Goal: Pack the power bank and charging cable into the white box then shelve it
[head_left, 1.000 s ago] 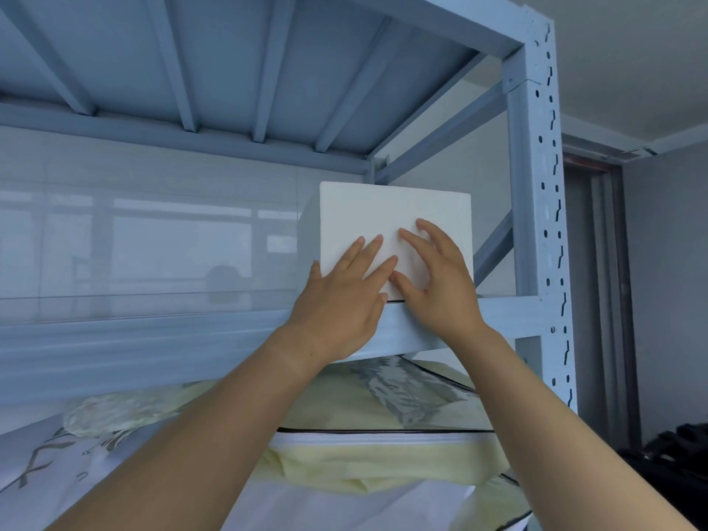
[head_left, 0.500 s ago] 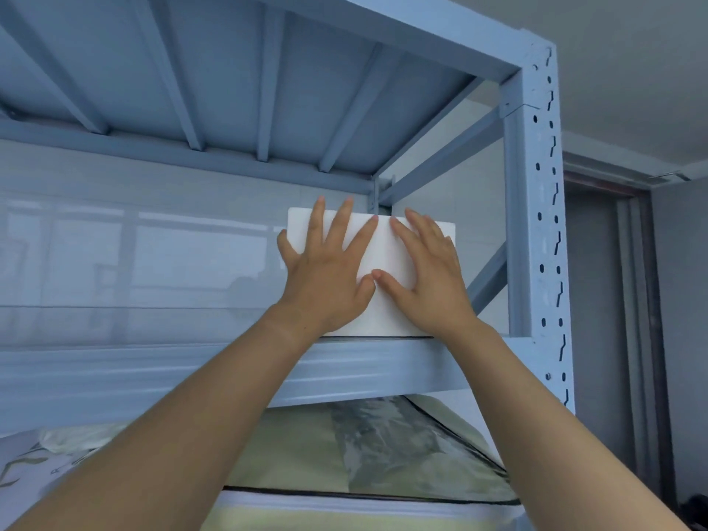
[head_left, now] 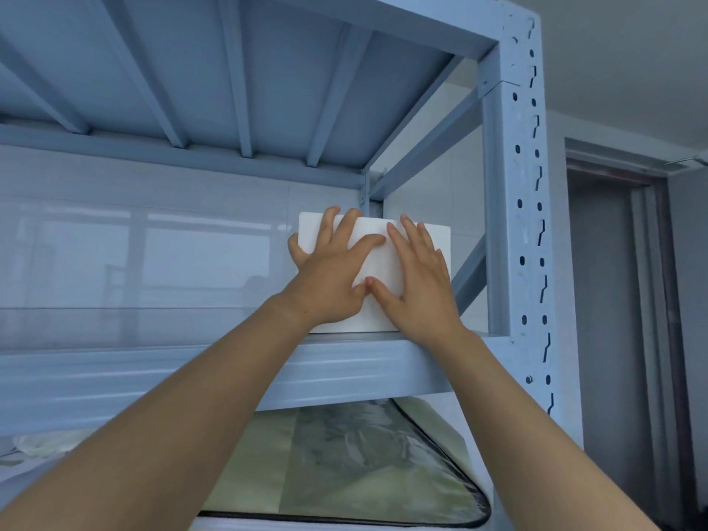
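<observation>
White box (head_left: 436, 239) on the blue shelf (head_left: 344, 362) looks stiff and light; left hand (head_left: 329, 274) and right hand (head_left: 417, 285) press flat, fingers spread, gripping nothing.

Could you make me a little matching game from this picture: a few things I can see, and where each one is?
Things:
1. white box
2. left hand
3. right hand
4. clear zipped bag

Places:
A. on the shelf below the box
B. flat on the box's front, nearer the slotted post
C. on the upper shelf, at its right end
D. flat on the box's front, thumb round its left edge

Pairs: 1-C, 2-D, 3-B, 4-A
</observation>
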Available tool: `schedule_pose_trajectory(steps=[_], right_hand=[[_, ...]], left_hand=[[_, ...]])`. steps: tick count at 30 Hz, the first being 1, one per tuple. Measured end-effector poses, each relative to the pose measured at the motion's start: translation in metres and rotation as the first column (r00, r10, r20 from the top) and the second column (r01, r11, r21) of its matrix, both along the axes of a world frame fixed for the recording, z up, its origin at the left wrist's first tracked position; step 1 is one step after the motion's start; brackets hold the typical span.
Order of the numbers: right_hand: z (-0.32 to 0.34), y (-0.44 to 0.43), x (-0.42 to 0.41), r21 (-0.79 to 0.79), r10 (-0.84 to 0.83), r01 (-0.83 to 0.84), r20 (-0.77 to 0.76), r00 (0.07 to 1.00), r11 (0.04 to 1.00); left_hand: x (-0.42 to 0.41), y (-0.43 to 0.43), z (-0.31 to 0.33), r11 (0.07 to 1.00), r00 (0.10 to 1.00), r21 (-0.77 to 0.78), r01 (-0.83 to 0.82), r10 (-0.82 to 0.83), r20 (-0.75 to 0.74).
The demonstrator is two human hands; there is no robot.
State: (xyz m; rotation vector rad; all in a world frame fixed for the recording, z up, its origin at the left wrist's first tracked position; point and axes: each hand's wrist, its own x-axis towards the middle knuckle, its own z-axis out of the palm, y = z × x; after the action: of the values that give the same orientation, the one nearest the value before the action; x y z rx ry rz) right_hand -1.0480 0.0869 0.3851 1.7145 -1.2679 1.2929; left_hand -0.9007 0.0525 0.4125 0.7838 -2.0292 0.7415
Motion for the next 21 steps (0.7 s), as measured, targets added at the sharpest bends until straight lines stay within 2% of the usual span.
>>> schedule_pose_trajectory(steps=[7,15,19,21], right_hand=[[-0.002,-0.004,-0.005,0.065,-0.033,0.031,0.034,0.999,0.997],[-0.015,0.000,-0.012,0.056,-0.060,0.048,0.233,0.971,0.997],[-0.025,0.010,-0.010,-0.031,0.026,-0.018,0.280,0.960,0.999],[-0.033,0.017,-0.010,-0.106,0.111,-0.089,0.220,0.969,0.990]], left_hand=[[-0.001,-0.004,-0.004,0.999,0.998,-0.039,0.001,-0.004,-0.060],[0.011,0.000,-0.019,0.991,0.996,-0.099,-0.092,0.091,-0.009],[0.016,0.013,-0.022,0.998,0.997,-0.058,0.028,-0.033,-0.073],[0.016,0.023,-0.028,0.989,0.992,-0.133,0.064,-0.078,-0.100]])
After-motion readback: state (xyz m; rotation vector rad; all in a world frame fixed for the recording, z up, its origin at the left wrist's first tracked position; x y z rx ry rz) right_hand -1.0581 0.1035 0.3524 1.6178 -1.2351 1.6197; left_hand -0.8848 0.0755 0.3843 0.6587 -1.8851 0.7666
